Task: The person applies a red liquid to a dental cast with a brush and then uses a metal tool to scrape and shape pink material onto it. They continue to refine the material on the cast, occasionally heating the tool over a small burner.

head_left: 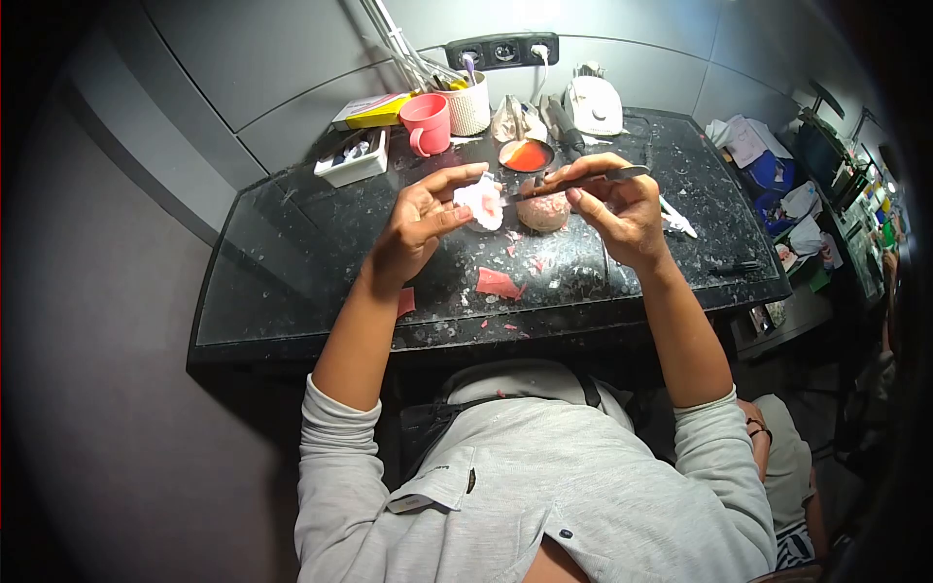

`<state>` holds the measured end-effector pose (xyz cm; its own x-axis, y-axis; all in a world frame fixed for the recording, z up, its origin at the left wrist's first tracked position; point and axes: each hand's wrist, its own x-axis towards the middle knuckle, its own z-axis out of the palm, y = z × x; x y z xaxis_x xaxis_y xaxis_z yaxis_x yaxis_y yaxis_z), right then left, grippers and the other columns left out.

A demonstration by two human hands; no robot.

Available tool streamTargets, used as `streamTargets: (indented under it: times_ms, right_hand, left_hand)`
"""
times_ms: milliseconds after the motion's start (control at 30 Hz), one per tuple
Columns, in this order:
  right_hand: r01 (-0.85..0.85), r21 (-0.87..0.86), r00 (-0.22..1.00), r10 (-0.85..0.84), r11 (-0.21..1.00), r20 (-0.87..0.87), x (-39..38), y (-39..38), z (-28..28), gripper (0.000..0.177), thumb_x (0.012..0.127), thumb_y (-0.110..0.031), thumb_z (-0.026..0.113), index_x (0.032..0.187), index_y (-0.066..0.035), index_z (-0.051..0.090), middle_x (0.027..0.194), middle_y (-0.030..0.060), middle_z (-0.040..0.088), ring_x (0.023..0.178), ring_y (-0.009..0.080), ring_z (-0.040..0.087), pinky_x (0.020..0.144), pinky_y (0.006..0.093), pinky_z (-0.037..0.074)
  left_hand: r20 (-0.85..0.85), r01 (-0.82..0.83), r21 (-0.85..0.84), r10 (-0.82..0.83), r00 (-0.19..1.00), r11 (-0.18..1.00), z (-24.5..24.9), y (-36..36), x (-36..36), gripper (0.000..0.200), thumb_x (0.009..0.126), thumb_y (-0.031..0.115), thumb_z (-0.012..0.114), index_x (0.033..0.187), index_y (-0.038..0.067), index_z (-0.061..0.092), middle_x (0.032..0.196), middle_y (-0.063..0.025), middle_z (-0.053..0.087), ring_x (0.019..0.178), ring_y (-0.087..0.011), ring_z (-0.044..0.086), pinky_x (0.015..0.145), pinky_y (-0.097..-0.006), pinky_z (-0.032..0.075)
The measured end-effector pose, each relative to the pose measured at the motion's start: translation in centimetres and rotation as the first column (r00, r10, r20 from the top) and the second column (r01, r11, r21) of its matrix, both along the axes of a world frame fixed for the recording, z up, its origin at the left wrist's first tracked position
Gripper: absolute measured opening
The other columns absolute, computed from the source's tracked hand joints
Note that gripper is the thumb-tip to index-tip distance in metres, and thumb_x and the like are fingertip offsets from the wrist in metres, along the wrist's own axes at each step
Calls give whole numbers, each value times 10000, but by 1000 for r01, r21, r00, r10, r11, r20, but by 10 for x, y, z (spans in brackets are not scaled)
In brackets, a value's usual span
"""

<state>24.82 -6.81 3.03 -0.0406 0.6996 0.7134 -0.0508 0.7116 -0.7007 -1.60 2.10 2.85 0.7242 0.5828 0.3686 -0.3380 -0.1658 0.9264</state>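
Observation:
My left hand [420,222] is closed around the edge of a small white plaster dental cast [491,216] with a pink patch on it. In my right hand [627,219] is a dark, slim wax knife [588,181], held between thumb and fingers. Its tip points left and comes right up to the cast. Below the knife stands a round, speckled container [542,216] with pink bits on it, partly hidden by my fingers. A pink wax sheet piece [498,283] lies on the black table, with small pink scraps around it.
Behind my hands sits a dark dish [526,155] of red-orange material. Along the back stand a pink mug [426,123], a white tool holder [469,105], a white tray [352,160] and a white device [593,105]. A black pen [736,267] lies at right; another person [768,442] sits there.

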Motion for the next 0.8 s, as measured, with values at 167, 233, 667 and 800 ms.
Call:
streamTargets:
  times_ms: [167, 233, 667, 800]
  right_hand:
    - [33, -44, 999, -32, 998, 10, 1, 2, -3, 193, 952, 42, 658, 1142, 67, 632, 1077, 141, 740, 981, 148, 717, 849, 263, 575]
    - [40, -22, 999, -40, 999, 36, -1, 0, -2, 188, 952, 45, 656, 1138, 65, 636, 1070, 135, 743, 963, 134, 713, 826, 251, 570]
    - [140, 41, 981, -145, 989, 133, -5, 0, -5, 169, 941, 11, 666, 1104, 54, 667, 965, 58, 758, 688, -11, 589, 593, 156, 434]
    - [175, 28, 978, -177, 984, 114, -3, 3, -8, 157, 938, 7, 670, 1088, 51, 678, 923, 43, 753, 644, -26, 541, 553, 159, 391]
  left_hand:
    - [1, -21, -4, 21, 1000, 1000, 0, -1, 0, 612, 928, 149, 649, 1465, -78, 463, 1360, -206, 599, 1261, -253, 600, 1142, -386, 396]
    - [-15, 11, -9, -11, 1000, 1000, 0, 0, 0, 606, 932, 143, 648, 1464, -78, 462, 1369, -200, 591, 1267, -249, 597, 1139, -382, 403]
    - [-72, -40, 18, 42, 997, 999, -5, 2, 1, 618, 934, 142, 740, 1454, -64, 477, 1383, -180, 582, 1285, -251, 588, 1116, -383, 449]
    - [-88, -70, 24, 72, 993, 997, -4, -1, 3, 658, 918, 206, 787, 1448, -52, 493, 1374, -149, 589, 1258, -219, 597, 1101, -363, 461]
